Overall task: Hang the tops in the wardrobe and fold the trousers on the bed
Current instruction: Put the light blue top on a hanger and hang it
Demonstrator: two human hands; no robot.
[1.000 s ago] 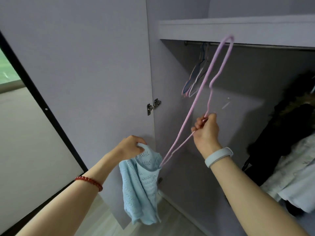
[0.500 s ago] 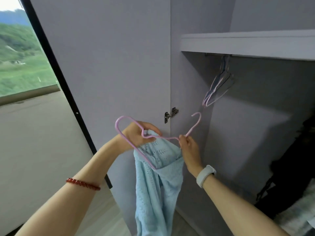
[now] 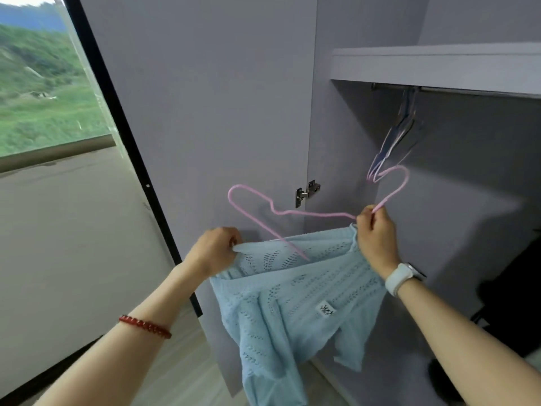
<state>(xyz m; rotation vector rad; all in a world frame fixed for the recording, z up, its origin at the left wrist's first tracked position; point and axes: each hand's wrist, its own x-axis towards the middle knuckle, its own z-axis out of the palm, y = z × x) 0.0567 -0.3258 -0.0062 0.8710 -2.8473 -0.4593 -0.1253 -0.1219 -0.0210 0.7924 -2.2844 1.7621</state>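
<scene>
While the pink hanger (image 3: 292, 213) is only half inside the light blue knitted top (image 3: 292, 294), the step in hand is, I judge, to bring the garment's left shoulder over the free end of the hanger. Going from the left of the hanger to its right: the left hand (image 3: 215, 249) pinches the edge of the top's opening, fingers curled on the fabric, just below and left of the hanger's rounded left end, which is bare above the cloth. To do it well, I think this hand should stretch the opening wide and lift it over that rounded end, not pull hard, because the open knit can catch on the wire and lose its shape. One arm of the hanger goes down into the fabric in the middle. The top is held in the air under the hanger, in front of the open wardrobe door (image 3: 205, 112); it is thin, with rows of small holes, a small label sewn on it, and it hangs loose in soft folds. At the right, the right hand (image 3: 377, 238) holds the hanger's neck below the hook together with the top's other edge, and it should keep the hanger level. Further right and above the hanger, empty hangers (image 3: 392, 148) hang on the wardrobe rail (image 3: 468, 90).
</scene>
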